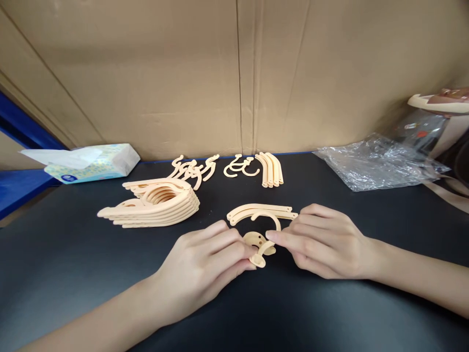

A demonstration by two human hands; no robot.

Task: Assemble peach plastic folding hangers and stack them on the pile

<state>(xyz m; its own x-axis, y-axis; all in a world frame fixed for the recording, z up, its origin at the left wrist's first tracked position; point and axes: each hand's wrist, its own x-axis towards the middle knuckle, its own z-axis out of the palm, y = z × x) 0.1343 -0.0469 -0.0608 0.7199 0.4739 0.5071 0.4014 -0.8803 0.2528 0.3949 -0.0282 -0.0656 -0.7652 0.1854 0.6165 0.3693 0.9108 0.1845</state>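
A beige plastic hanger hook [276, 222] stands up between my hands, its open curve pointing left. My left hand [210, 261] pinches near the hook's round foot, together with a small curved connector piece [252, 238] that has holes in it. How far the two pieces are joined is hidden by my fingers. Closed on the hook's shank from the right is my right hand [328, 242], one fingertip pressed against it. Just behind the hook lie two hanger arms [256, 209], their right ends close to my right hand.
Stacked folded hangers [157, 210] sit at left, before a tissue pack [97, 161]. At the back are small curved pieces [196, 171], loose hooks [242, 166] and several hanger arms [270, 170]. A clear plastic bag [370, 164] lies back right. Cardboard [176, 83] walls the rear.
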